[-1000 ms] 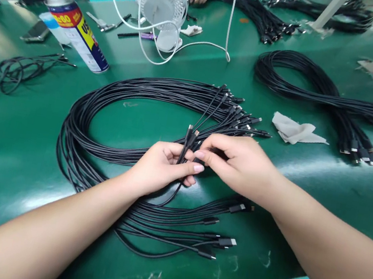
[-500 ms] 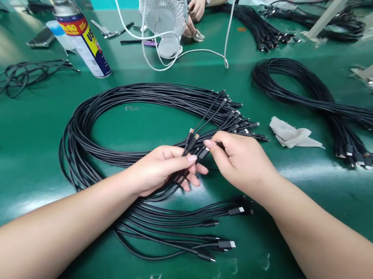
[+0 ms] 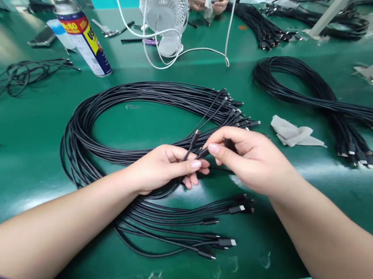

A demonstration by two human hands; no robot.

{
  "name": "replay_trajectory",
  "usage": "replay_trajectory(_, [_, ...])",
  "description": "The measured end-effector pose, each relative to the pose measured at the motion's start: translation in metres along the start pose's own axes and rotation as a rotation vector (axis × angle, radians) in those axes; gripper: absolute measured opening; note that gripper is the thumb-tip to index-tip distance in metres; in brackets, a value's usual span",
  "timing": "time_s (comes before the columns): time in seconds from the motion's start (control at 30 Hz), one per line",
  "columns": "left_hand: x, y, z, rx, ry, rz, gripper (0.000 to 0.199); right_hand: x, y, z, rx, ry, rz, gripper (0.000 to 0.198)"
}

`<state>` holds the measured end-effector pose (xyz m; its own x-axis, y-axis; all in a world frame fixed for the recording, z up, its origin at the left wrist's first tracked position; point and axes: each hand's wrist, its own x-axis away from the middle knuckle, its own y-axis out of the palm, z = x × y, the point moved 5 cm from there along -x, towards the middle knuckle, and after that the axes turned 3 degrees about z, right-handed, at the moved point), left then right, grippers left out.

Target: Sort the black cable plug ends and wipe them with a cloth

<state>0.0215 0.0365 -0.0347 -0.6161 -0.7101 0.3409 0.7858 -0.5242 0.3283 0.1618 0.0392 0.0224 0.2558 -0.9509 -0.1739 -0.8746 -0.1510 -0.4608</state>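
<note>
- Green table (image 3: pixel 253 252) bears a coil (image 3: pixel 82 126) of black cables under and beyond the hands, its plugs (image 3: pixel 226 243) pointing right.
- Left hand (image 3: pixel 160 166): thumb pressed to fingers around cable ends, 1 raised plug (image 3: pixel 194 137) showing; that likely keeps the ends steady and apart.
- Right hand (image 3: pixel 255 161): thumb and index finger drawn together at a dark plug (image 3: pixel 203 153) beside the left fingers, probably for fine control; how firmly, I cannot tell.
- Both hands hide parts of the coil.
- Around: can (image 3: pixel 84 40), cloth (image 3: pixel 294 132) and coil 2 (image 3: pixel 290 81).
- Farther back, the fan (image 3: pixel 165 1) partly blocks a co-worker; its cord (image 3: pixel 206 48) loops over the table.
</note>
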Motion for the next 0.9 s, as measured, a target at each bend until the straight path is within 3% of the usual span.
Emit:
replay_trajectory(0.27, [0.002,0.004,-0.006,0.198,-0.098,-0.090,0.035,0.000,0.002,0.009,-0.091,0.028,-0.154,0.016])
replay_trajectory(0.6, [0.002,0.003,-0.005,0.319,-0.114,-0.058,0.027,0.002,0.003,-0.001,0.125,-0.020,-0.031,0.013])
replay_trajectory(0.9, [0.003,0.002,0.000,0.376,-0.083,-0.081,0.024,0.017,-0.004,-0.018,0.415,-0.195,0.115,0.006])
